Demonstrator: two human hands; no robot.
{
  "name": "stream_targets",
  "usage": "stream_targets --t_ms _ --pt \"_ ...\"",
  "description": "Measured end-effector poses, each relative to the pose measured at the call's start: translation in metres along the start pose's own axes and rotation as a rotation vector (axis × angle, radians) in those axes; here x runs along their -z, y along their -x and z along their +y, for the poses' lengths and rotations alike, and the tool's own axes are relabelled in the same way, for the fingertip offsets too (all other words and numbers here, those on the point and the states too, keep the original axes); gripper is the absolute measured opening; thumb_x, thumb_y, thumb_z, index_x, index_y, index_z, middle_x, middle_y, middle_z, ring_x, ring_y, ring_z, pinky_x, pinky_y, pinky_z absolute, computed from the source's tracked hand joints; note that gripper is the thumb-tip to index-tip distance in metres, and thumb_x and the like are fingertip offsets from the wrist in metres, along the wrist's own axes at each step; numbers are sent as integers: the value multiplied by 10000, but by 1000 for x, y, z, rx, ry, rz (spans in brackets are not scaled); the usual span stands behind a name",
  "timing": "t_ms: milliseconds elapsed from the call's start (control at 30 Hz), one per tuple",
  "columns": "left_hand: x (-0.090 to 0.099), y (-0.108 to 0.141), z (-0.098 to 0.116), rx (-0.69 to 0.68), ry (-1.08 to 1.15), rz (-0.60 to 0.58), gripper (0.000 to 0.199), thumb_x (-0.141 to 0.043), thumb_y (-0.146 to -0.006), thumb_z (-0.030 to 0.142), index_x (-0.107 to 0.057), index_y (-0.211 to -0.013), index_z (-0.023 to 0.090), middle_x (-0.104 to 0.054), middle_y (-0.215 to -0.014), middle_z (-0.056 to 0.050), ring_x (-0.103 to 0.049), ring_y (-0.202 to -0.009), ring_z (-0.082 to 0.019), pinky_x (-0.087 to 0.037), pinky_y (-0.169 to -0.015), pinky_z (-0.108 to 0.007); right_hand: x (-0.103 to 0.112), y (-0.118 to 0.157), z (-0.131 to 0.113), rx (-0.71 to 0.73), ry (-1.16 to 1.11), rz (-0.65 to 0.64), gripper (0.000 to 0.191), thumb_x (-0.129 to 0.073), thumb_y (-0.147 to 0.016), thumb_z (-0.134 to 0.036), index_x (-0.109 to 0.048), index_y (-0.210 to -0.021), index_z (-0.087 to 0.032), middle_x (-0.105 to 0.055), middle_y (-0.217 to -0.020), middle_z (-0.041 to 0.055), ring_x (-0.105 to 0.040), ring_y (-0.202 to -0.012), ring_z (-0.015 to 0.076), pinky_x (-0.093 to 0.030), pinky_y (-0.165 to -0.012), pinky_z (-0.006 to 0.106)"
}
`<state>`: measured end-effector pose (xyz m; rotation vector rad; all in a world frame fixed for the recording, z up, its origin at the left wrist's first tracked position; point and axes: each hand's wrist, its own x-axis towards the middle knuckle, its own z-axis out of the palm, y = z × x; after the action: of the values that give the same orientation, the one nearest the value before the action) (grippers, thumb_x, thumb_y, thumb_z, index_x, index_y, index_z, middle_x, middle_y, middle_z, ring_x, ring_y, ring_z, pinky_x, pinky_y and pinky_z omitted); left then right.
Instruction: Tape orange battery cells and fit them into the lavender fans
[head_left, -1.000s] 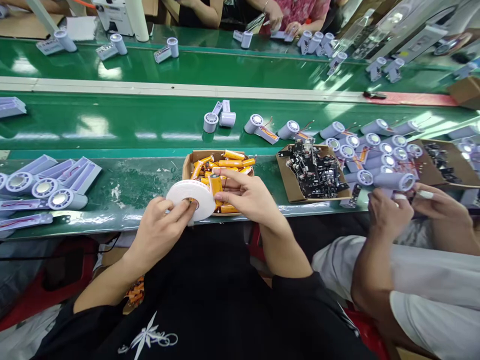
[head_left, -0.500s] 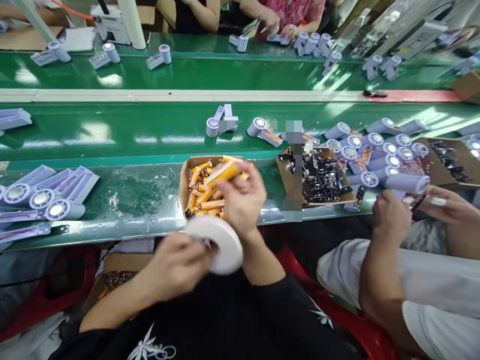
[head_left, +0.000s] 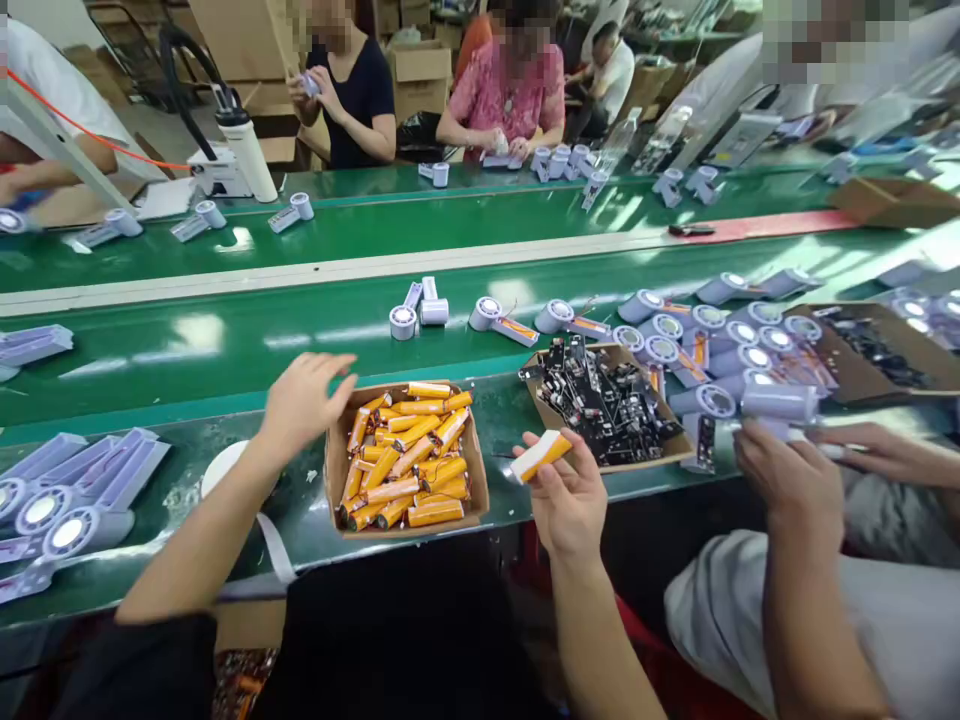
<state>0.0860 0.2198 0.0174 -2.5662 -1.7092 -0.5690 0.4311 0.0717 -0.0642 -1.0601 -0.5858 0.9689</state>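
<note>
My right hand (head_left: 568,500) holds one orange battery (head_left: 541,455) with a white strip along it, just right of a cardboard box of orange batteries (head_left: 403,460). Above the box's left edge my left hand (head_left: 302,400) hovers with fingers spread and nothing in it. The white tape roll (head_left: 220,465) lies flat on the green bench behind my left forearm, partly hidden, with a loose tail of tape (head_left: 274,545) running toward the bench edge.
A box of black circuit boards (head_left: 604,400) stands right of the batteries. Lilac fan housings lie at the left (head_left: 67,490), on the belt (head_left: 420,310) and piled at the right (head_left: 720,340). A co-worker's hands (head_left: 787,470) work at my right. Other people sit across the line.
My left hand has let go of the tape roll, which now lies on the bench, and moved over the battery box. My right hand has carried the taped battery to the right. My view tilted upward.
</note>
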Motion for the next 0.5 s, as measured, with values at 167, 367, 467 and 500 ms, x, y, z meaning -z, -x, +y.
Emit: stream_targets --t_ms 167,367,467,500 --pt "-57 -186 65 113 -234 -426 632 -466 -1080 592 -663 -1512 175 -678 -1517 -227 -563 -1431 -417 -506 -1111 -507 -7 -17 -13 16 27 -85 588 -986 -806 -407 -712 -1312 -287 -884 -1124 131 -876 -984 358 -731 -906 590" --pt "-78 -198 34 57 -209 -578 415 -727 -907 385 -817 -1273 210 -768 -1320 -229 -697 -1253 -381 -547 -1074 -492 10 -31 -60 205 291 -234 451 -937 -878 -270 -767 -1296 -275 -891 -1085 108 -886 -896 314 -765 -755 419" --pt "-65 -167 -21 29 -179 -604 449 -785 -822 368 -833 -1236 200 -733 -1368 -261 -650 -1312 -426 -543 -1098 -542 -6 -42 -90 313 363 -333 444 -915 -896 -230 -768 -1306 -317 -895 -1074 72 -885 -937 300 -764 -727 375" --pt "-60 -159 -38 15 -157 -612 436 -788 -810 371 -842 -1212 211 -735 -1372 -245 -645 -1318 -416 -540 -1105 -524 -20 -49 -97 353 386 -373 455 -920 -885 -217 -770 -1301 -327 -896 -1077 60 -883 -964 296 -765 -743 372"
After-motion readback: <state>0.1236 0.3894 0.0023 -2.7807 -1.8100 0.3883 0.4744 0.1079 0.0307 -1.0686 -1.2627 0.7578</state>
